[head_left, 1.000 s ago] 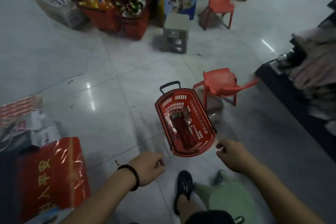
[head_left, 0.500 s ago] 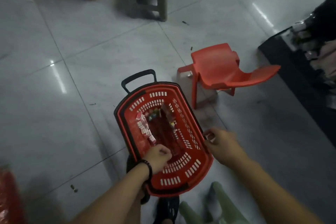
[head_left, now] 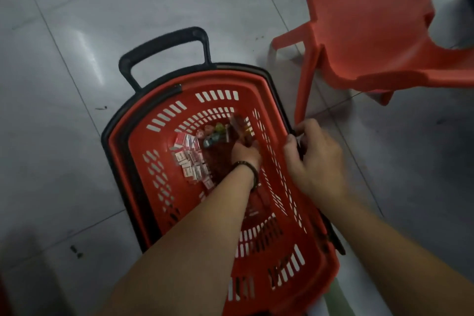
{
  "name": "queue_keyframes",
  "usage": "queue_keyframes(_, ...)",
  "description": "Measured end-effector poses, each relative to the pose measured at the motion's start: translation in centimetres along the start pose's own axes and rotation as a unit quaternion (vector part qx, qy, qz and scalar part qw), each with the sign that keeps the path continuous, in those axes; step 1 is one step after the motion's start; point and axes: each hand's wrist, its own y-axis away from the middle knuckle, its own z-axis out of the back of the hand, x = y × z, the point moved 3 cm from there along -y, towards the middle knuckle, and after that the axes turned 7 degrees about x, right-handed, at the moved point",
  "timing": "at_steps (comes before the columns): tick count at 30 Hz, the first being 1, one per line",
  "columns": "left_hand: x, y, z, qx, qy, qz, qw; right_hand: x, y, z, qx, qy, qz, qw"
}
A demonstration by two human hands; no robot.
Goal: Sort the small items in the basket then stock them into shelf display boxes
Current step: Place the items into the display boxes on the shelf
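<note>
- My right grip [head_left: 315,159] is clamping the right rim of the basket [head_left: 143,136], thumb inside and fingers outside. Half a second ago it was only arriving at that rim.
- My left grip [head_left: 245,155] is reaching down onto the basket bottom, at the mixed coloured items [head_left: 218,133] near the far end. A moment earlier it was hovering over the near end. Its fingers are hidden under the hand, so I cannot tell whether they are holding anything.
- The white-and-red packets [head_left: 191,161] are lying in a loose pile on the left of the bottom, just left of my left wrist, and are not shifting.
- The basket is sitting on the floor [head_left: 64,84], with its black handle [head_left: 164,46] at the far end and a red chair [head_left: 372,41] just beyond, far right.
- Judgement: the basket is now being steadied and sorting is only beginning. Nothing is lying outside the basket, and no display boxes are in view.
</note>
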Motion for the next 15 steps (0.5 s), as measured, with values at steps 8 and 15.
queue_keyframes(8,1.8,-2.0,-0.9,-0.086,0.061,0.084,0.991,-1.1,0.6,-0.9,-0.008,-0.034,-0.007,0.999)
queue_keyframes(15,2.2,-3.7,-0.3,0.015,0.073,0.152,0.986,-1.1,0.5,-0.9,0.016,-0.024,-0.003,1.0)
